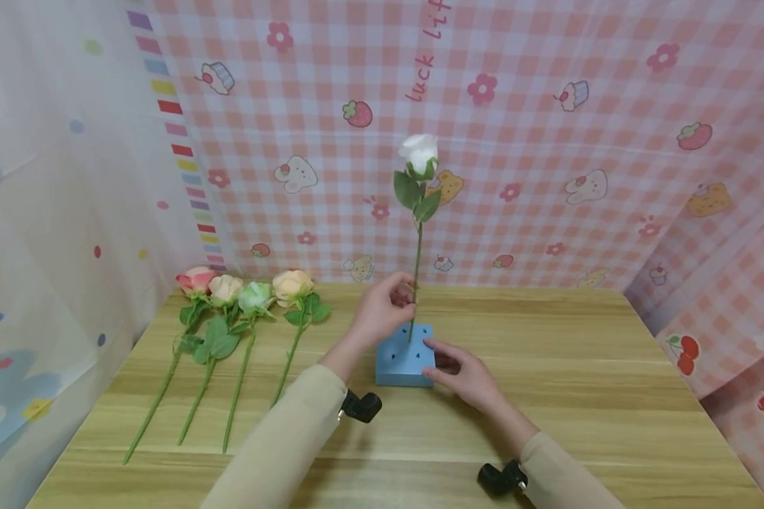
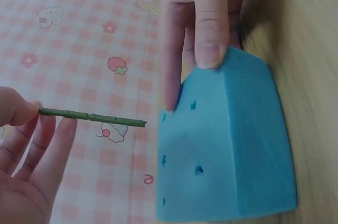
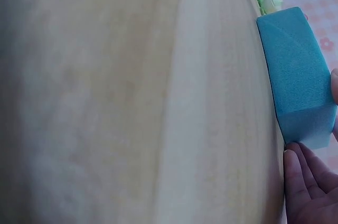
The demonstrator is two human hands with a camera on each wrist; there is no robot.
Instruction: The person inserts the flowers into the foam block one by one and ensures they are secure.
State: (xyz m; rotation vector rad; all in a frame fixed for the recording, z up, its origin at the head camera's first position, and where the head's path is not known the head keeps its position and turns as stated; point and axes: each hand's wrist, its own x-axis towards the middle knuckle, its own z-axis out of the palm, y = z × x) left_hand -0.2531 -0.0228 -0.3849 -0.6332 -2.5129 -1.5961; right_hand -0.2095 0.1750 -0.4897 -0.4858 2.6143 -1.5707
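White rose (image 1: 419, 153) held upright over a blue foam block (image 1: 404, 357) near the middle of the tabletop (image 1: 566, 367).

The left hand (image 1: 382, 307) pinches the rose's green stem (image 1: 416, 272) low down, between thumb and fingertips; in the left wrist view the stem's cut end (image 2: 138, 123) sits just short of the block's holed top face (image 2: 174, 150), not yet in a hole. The right hand (image 1: 461, 371) steadies the block, thumb on one side and fingers curled round its right edge, with the block resting flat on the wood. Four more roses (image 1: 248, 297), pink, cream, green and peach, lie side by side toward the tabletop's far-left corner, stems pointing at the near edge.
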